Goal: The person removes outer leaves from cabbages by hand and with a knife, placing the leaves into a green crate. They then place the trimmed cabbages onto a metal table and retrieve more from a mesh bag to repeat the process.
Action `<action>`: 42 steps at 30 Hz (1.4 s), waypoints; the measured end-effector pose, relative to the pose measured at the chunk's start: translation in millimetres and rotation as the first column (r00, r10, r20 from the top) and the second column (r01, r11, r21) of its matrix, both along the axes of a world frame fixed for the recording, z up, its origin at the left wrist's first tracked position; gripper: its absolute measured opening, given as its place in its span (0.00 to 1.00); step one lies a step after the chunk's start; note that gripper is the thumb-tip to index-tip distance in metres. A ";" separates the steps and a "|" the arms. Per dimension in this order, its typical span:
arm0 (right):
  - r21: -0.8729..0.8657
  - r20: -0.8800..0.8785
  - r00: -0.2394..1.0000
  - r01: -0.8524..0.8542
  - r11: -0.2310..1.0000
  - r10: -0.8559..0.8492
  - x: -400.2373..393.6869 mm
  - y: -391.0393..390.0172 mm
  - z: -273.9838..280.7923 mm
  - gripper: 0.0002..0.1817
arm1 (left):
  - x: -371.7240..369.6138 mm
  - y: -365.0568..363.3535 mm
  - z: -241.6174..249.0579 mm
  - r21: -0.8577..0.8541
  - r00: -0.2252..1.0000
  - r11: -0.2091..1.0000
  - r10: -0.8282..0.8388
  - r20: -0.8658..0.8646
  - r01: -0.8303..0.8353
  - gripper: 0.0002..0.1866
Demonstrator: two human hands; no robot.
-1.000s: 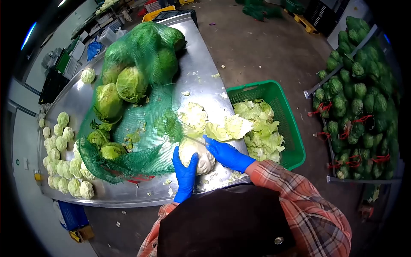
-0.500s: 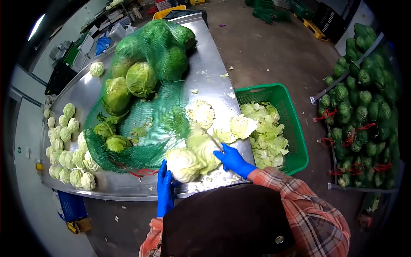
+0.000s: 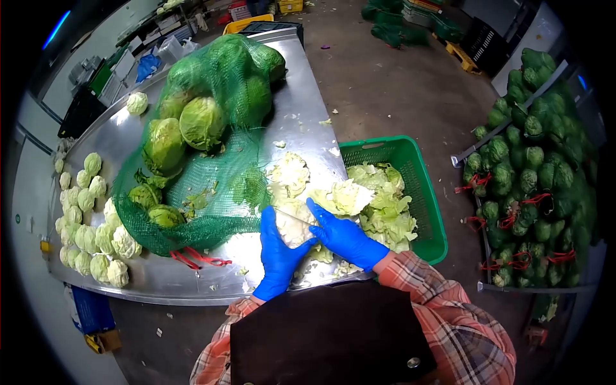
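A pale, stripped cabbage head (image 3: 294, 224) sits near the table's front edge. My left hand (image 3: 280, 253), in a blue glove, is wrapped round its left and near side. My right hand (image 3: 348, 237), also gloved in blue, is closed on a thin knife (image 3: 294, 216), whose blade lies across the cabbage. The knife's handle is hidden in my fingers. Loose pale leaves (image 3: 346, 196) lie just beyond my right hand, over the table edge. A green net (image 3: 237, 167) with large green cabbages (image 3: 203, 123) spreads to the left.
A green basket (image 3: 431, 212) of leaves stands right of the steel table (image 3: 308, 102). Several trimmed cabbages (image 3: 93, 239) cover the table's left end. Netted cabbages (image 3: 532, 173) are stacked on a rack at the far right. Red ties (image 3: 199, 258) lie on the net's near edge.
My left hand has moved right and now holds the cabbage, which is smaller and turned. The large outer leaf has come away from it. My right hand has moved in closer. The view has shifted slightly.
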State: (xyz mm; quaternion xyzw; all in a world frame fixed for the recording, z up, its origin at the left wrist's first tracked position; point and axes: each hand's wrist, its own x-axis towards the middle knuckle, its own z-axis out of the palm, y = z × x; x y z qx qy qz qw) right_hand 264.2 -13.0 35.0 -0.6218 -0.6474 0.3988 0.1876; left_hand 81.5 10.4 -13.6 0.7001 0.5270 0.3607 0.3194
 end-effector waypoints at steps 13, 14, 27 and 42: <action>-0.187 -0.450 0.765 0.424 0.886 -0.461 7.6 34.5 -63.3 0.27 | -39.0 -4.8 -3.0 0.043 0.972 0.971 -0.234 0.017 0.233 0.61; -0.237 -0.440 0.747 0.439 0.866 -0.499 6.3 31.7 -65.7 0.26 | -53.5 -9.4 -11.4 0.039 0.959 0.959 -0.282 0.015 0.281 0.61; -0.334 -0.385 0.679 0.529 0.780 -0.625 41.0 14.2 -57.4 0.31 | -63.5 -2.7 16.6 -0.121 0.980 0.977 -0.183 -0.080 0.173 0.51; -0.304 -0.519 0.783 0.204 0.931 -0.342 13.1 -7.6 -33.9 0.32 | -23.4 -2.4 59.0 -0.473 0.870 0.868 -0.109 -0.482 -0.153 0.28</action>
